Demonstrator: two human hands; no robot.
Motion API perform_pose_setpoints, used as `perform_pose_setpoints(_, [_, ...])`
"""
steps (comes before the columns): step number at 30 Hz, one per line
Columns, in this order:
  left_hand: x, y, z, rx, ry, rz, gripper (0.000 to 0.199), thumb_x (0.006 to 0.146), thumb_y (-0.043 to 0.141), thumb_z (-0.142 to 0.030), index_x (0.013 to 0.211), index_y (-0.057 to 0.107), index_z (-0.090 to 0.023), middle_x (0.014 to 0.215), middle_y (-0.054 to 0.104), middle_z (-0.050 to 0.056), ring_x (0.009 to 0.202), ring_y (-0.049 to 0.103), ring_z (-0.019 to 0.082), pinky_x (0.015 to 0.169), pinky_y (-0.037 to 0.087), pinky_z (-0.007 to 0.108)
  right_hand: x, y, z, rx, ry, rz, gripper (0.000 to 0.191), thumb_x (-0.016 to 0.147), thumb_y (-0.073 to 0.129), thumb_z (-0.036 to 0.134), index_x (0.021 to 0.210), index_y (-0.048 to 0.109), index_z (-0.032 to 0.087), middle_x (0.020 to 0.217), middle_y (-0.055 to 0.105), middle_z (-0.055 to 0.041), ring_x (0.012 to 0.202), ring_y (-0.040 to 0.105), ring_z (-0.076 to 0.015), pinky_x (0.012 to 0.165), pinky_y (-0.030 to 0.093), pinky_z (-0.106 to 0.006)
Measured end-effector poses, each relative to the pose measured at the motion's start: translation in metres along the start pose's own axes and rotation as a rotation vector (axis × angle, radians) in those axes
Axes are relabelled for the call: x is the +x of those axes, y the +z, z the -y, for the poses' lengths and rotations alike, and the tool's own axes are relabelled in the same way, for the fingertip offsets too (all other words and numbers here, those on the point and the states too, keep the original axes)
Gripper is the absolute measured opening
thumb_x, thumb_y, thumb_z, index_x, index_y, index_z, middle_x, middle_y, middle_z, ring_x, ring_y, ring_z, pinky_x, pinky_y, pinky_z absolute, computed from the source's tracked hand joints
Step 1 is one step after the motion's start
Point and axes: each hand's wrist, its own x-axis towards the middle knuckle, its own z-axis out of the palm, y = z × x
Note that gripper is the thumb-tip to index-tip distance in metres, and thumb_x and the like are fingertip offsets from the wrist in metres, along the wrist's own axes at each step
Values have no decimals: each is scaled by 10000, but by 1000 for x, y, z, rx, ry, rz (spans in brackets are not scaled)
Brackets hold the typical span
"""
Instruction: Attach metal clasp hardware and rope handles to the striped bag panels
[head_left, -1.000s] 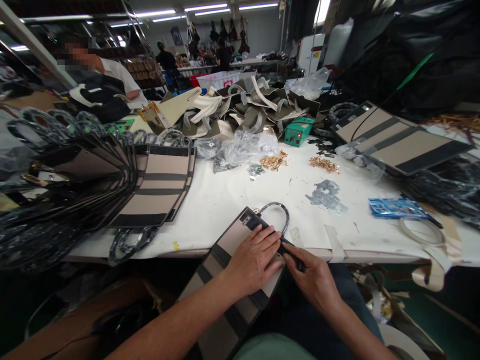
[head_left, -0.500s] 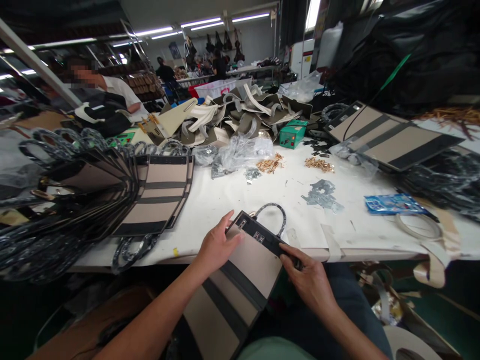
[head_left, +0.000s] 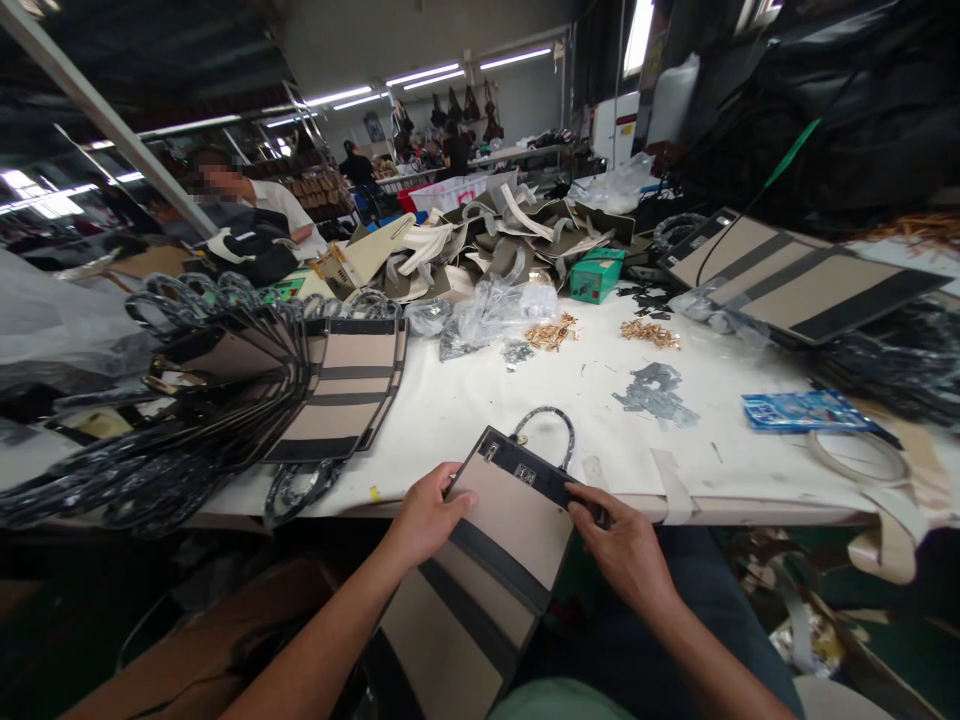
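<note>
Steadying the bag panel [head_left: 480,590] takes both sides at once: its top end reaches over the near edge of the surface [head_left: 465,400], left of the near right corner, and the rest slopes down toward my lap. My left grip [head_left: 427,520] is narrow on the panel's left edge, thumb flat on the beige lining. My right grip [head_left: 622,545] pinches the right corner of the black top strip [head_left: 517,465]; what its curled fingers hide, I cannot tell. Even pressure should serve best, as pulling harder on one side could twist the panel. The metal fittings [head_left: 525,473] face up, so I judge my thumbs well placed clear of them. The plastic-wrapped handle [head_left: 553,411] loops toward the far edge, and tilting carelessly might drag it across the surface.
</note>
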Motion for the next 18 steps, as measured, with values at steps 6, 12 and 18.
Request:
perform_pose_setpoints(6, [-6, 0, -2, 26, -13, -35, 286, 840, 651, -318, 1086, 648, -172, 1023, 761, 57, 962, 706, 247, 861, 528, 341, 0, -1, 4, -11, 11, 2, 395, 841, 653, 481, 1092, 805, 217, 770, 732, -25, 525, 595, -170, 486, 480, -279])
perform_pose_setpoints(12, [-17, -15, -1, 40, -61, 39, 268, 841, 685, -431, 902, 634, -175, 856, 722, 26, 805, 659, 218, 695, 490, 290, 1, -3, 17, 33, 140, 40, 428, 816, 645, 482, 1108, 788, 204, 580, 629, 19, 441, 557, -169, 415, 429, -264])
perform_pose_setpoints(18, [-30, -23, -12, -97, -155, 81, 369, 823, 710, -526, 918, 638, -176, 856, 709, 16, 771, 636, 200, 687, 487, 280, 4, -7, 21, 5, 102, 52, 414, 815, 628, 460, 1087, 796, 198, 493, 581, 28, 426, 577, -189, 398, 420, -263])
